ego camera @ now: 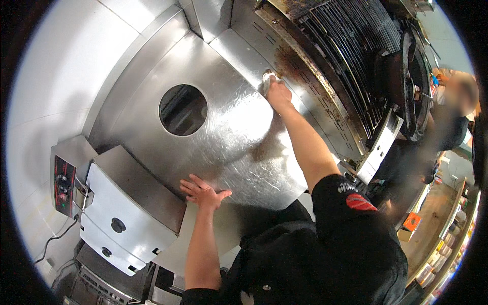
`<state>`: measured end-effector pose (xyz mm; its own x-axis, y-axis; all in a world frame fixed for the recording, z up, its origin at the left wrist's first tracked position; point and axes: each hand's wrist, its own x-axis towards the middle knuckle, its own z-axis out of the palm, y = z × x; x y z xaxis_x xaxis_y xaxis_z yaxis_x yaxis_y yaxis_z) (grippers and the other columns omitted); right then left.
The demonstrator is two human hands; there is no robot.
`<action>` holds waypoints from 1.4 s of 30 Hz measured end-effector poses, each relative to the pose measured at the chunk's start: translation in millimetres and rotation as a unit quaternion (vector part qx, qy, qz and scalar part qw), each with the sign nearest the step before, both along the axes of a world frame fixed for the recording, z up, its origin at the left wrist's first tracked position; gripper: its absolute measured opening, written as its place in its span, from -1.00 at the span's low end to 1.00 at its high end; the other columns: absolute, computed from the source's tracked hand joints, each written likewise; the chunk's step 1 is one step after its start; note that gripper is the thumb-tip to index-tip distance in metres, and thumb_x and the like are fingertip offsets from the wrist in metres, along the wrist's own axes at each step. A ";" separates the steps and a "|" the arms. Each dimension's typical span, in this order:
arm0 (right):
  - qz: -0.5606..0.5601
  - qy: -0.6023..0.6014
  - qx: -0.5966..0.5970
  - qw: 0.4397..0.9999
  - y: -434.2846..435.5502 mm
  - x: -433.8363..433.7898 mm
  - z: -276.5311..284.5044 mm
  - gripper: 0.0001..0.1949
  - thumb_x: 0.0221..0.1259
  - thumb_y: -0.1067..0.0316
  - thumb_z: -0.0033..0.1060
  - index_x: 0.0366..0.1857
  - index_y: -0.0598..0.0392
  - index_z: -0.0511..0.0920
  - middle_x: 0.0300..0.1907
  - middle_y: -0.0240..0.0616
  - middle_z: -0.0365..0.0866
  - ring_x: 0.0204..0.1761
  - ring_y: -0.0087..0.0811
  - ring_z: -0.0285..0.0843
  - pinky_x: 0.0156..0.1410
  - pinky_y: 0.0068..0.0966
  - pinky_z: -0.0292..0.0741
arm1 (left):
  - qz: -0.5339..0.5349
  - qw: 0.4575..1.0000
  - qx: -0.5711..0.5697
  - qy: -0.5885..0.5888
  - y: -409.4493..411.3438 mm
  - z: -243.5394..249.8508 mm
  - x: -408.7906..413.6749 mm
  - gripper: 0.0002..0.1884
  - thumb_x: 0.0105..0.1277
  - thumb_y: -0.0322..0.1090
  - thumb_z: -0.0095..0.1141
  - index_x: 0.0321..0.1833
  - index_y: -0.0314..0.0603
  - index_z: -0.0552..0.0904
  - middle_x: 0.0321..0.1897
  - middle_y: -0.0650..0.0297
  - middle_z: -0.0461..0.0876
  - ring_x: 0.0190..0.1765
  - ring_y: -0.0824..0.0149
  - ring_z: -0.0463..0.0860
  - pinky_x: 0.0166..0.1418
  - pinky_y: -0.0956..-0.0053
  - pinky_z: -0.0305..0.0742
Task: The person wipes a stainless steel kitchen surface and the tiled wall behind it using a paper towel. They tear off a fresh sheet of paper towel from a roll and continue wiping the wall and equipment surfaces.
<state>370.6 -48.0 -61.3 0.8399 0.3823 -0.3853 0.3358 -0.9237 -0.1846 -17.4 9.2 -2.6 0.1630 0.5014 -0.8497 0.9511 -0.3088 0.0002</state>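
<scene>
My right hand (279,95) grips a crumpled white cloth (266,82), pressed to the steel side panel (240,47) of the grill. That panel carries brown grease stains (291,61) and rows of slots. My left hand (204,193) rests with spread fingers near the front edge of a stainless steel worktop (244,152), beside a steel countertop appliance. Between the hands the worktop's surface is scratched and reflects bright light. A round hole (183,110) opens in the worktop, dark inside.
A grill with a blackened wire grate (339,49) stands on the right, a dark pan (413,84) beyond it. A countertop fryer-like appliance (129,213) with a control dial (64,185) sits at left. Another person (446,122) is at far right, near shelves of containers (438,259).
</scene>
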 end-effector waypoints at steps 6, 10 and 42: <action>0.030 0.020 0.011 0.999 20.6 28.7 -5.8 -0.65 0.29 0.23 -0.16 0.07 0.14 0.39 -0.05 0.26 0.55 0.03 0.04 0.58 0.13 -0.12 0.49 | -0.008 1.000 -0.012 0.016 8.4 15.6 13.1 0.60 -0.27 0.24 0.49 0.36 -0.31 -0.66 0.37 -0.38 -0.73 0.44 -0.34 -0.64 0.44 -0.29 -0.32; 0.024 0.016 0.004 1.000 3.1 4.4 1.8 -0.67 0.26 0.27 -0.17 0.04 0.17 0.40 -0.06 0.23 0.57 0.03 0.07 0.57 0.13 -0.12 0.48 | -0.008 0.999 -0.017 0.036 10.3 16.6 18.9 0.59 -0.25 0.26 0.48 0.37 -0.33 -0.65 0.37 -0.38 -0.73 0.44 -0.35 -0.62 0.44 -0.28 -0.30; 0.103 0.115 0.094 0.984 -34.0 8.4 -33.5 -0.48 0.15 0.37 0.01 0.25 -0.37 0.43 0.00 -0.02 0.60 0.08 -0.01 0.54 0.22 -0.17 0.43 | -0.035 0.999 0.028 -0.012 5.9 2.1 7.1 0.63 -0.35 0.32 0.49 0.38 -0.35 -0.62 0.37 -0.44 -0.64 0.44 -0.44 -0.53 0.35 -0.42 -0.16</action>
<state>379.0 -82.0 -94.8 0.6365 0.6171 -0.4626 0.4412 -0.7834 -0.4378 -10.3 15.1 -0.5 0.2198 0.5341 -0.8163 0.9270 -0.3751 0.0042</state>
